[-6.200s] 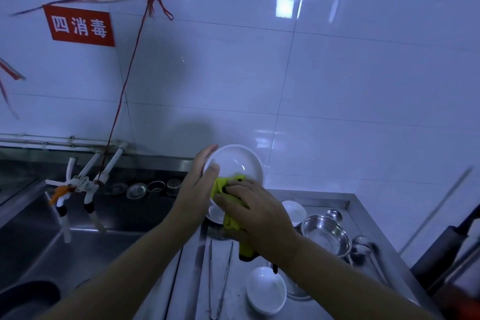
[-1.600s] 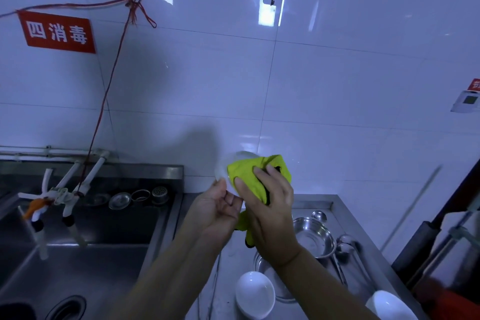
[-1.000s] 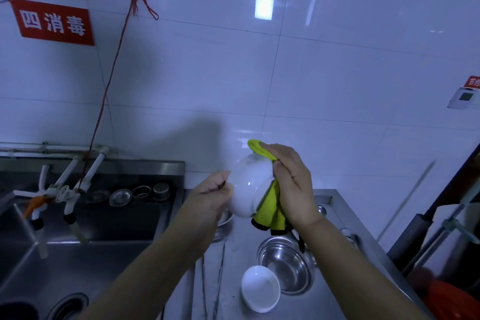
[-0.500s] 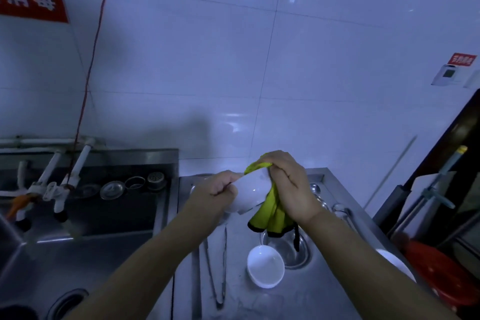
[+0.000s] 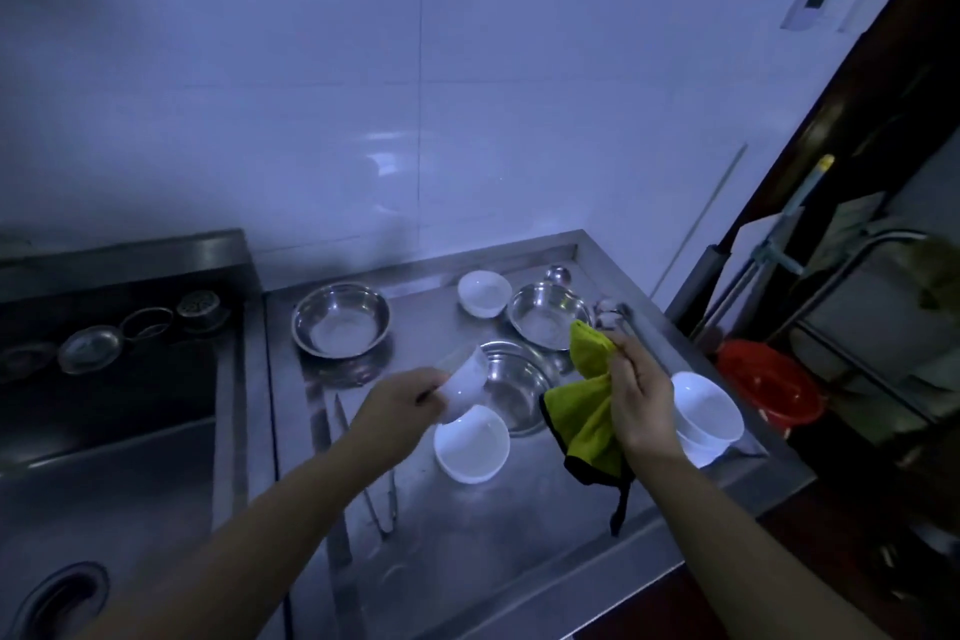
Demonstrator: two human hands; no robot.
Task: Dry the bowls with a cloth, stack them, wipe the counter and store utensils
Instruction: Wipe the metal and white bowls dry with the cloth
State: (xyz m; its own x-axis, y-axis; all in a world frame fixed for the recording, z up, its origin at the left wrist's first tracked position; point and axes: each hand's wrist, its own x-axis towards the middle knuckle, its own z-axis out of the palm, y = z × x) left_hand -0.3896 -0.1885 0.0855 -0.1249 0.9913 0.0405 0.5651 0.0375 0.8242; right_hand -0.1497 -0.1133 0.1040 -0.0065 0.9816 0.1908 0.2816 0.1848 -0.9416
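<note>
Your left hand (image 5: 402,405) grips the white bowl (image 5: 465,387) low over the surface (image 5: 467,535); your right hand (image 5: 641,395) has pulled the yellow cloth (image 5: 582,418) off it, now apart.

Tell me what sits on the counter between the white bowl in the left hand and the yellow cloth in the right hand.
In the head view, a steel bowl sits on the counter between the held white bowl and the yellow cloth.
</note>
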